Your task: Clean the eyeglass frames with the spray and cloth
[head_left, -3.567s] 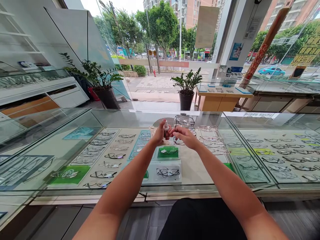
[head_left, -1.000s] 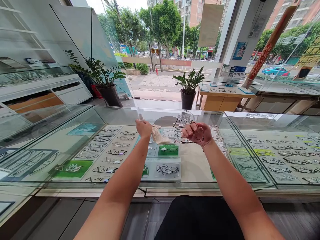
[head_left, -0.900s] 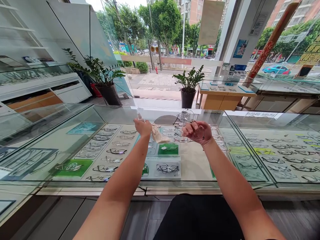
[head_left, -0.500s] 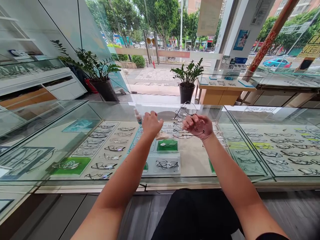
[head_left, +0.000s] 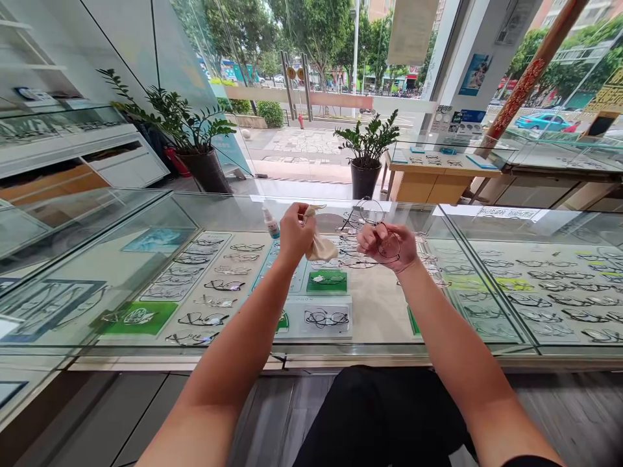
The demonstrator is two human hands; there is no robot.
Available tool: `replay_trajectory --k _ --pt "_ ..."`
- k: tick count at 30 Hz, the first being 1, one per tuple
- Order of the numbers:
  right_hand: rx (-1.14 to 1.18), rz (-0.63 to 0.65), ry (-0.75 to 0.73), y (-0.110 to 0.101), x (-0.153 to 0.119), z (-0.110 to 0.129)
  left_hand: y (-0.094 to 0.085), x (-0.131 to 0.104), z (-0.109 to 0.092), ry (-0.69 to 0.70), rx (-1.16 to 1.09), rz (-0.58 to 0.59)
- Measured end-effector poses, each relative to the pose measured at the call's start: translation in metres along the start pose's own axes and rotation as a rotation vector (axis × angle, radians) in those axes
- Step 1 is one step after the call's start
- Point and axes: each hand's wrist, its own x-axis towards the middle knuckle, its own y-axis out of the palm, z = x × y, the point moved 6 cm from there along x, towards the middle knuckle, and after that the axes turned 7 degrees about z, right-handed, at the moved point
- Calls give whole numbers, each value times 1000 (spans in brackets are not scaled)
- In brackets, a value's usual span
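Left hand [head_left: 295, 235], having set the bottle [head_left: 271, 224] on the counter [head_left: 370, 350], is gripping the cloth [head_left: 323, 248]. Right hand [head_left: 395, 248] is holding the glasses [head_left: 390, 245] near it, so cloth and glasses are both being held up.

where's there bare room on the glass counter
The glass top looks free left of the spray bottle, and toward the front between the forearms; displayed frames appear to lie beneath. It is crowded around the left hand, cloth, right hand and held eyeglasses.
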Motion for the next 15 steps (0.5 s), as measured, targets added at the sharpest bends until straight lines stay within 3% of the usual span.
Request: replay_trajectory --k 3,7,11,13,15 --pt "-24 -25 22 -1 -1 -2 1 -9 -25 126 -312 -32" --pt "-6 -21 49 -1 -1 -5 21 -23 -51 175 -563 193" --pt "-15 -19 84 -4 -3 -7 34 -30 -59 128 -745 340" --pt "-30 -17 98 -4 -3 -7 33 -29 -56 99 -785 315" --pt "-44 -29 96 -3 -3 -6 27 -26 -52 93 -782 208"
